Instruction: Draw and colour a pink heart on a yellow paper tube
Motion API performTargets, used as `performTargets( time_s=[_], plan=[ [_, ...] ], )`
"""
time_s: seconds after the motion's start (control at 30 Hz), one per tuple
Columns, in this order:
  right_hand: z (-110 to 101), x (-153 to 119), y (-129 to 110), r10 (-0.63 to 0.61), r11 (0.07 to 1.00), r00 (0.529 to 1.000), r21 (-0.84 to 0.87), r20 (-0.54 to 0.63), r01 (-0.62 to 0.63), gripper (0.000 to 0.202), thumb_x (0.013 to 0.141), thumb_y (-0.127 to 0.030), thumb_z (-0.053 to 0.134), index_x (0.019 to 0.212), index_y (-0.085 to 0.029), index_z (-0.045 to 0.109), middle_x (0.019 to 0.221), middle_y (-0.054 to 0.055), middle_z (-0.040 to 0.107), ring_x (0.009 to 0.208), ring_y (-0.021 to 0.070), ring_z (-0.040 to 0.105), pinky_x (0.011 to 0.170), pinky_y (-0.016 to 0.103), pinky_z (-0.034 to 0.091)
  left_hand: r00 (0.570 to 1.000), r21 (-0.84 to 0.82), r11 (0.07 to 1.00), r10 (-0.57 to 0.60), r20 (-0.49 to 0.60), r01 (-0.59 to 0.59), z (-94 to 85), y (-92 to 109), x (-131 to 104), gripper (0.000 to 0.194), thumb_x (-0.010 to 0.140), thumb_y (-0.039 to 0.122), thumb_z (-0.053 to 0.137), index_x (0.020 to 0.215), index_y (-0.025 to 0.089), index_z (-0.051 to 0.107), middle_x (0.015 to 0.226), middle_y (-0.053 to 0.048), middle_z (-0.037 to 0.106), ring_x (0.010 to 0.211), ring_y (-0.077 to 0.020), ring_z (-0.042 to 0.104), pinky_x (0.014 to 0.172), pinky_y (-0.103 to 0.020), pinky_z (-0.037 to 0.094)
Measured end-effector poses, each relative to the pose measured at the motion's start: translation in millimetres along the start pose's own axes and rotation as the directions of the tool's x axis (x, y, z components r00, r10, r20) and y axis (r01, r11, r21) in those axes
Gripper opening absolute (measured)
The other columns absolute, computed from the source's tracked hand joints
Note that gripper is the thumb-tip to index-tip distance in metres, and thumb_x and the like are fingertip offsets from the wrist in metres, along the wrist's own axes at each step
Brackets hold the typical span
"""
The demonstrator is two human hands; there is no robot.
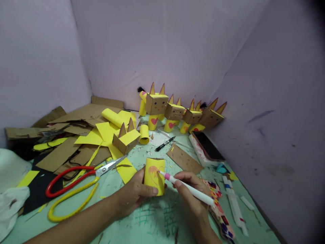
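Upright in my left hand (135, 189) is a yellow paper tube (157, 164), the thumb pressed on its front near the bottom. A heart outline partly coloured pink-orange shows on that front. My right hand (194, 196) grips a white felt-tip pen (196, 193) with a pink collar, its tip at the heart. Beyond the tube lie a smaller yellow tube (144, 135) and a cardboard box head with yellow top and two pointed ears (127, 140). Scissors (93, 174) with red and yellow handles rest, blades apart, left of my left hand.
Cardboard figures (174, 112) with pointed ears line the back wall. Cardboard scraps (83, 118) and yellow paper (88, 138) pile up at left. A black pen (165, 144), a cardboard piece (184, 158), a phone (207, 145) and white markers (235, 205) lie beyond and right.
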State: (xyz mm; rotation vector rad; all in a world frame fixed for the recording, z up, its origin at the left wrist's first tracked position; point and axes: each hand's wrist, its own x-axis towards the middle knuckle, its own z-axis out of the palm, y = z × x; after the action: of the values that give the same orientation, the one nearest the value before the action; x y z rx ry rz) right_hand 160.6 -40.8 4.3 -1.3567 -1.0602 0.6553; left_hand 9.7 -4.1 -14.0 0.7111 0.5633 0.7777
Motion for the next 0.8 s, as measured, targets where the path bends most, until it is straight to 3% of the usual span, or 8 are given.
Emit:
performTargets(
  time_s=[0.37, 0.8],
  plan=[
    [0.3, 0.7, -1.6, 0.002, 0.999, 1.000, -0.048, -0.013, -0.002, 0.013, 0.060, -0.031, 0.062, 0.057, -0.018, 0.063, 0.049, 0.000, 0.057, 0.046, 0.0133, 0.049, 0.042, 0.021, 0.035, 1.000, 0.016, 1.000, 0.002, 0.013, -0.002, -0.8, -0.2, 0.1, 0.055, 0.052, 0.014, 0.075, 0.103, 0.012, 0.054, 0.088, -0.008, 0.066, 0.083, -0.0221, 0.060, 0.072, -0.030, 0.044],
    [-1.2, 0.8, -1.6, -0.094, 0.994, 0.995, -0.043, 0.043, 0.096, 0.014, 0.065, -0.032, 0.062, 0.062, -0.019, 0.065, 0.052, -0.001, 0.059, 0.045, 0.0127, 0.050, 0.042, 0.021, 0.037, 1.000, 0.015, 1.000, 0.007, 0.023, -0.007, -1.6, -1.7, 0.8, 0.056, 0.051, 0.015, 0.077, 0.102, 0.013, 0.054, 0.087, -0.008, 0.065, 0.081, -0.0212, 0.060, 0.071, -0.029, 0.044]
  ],
)
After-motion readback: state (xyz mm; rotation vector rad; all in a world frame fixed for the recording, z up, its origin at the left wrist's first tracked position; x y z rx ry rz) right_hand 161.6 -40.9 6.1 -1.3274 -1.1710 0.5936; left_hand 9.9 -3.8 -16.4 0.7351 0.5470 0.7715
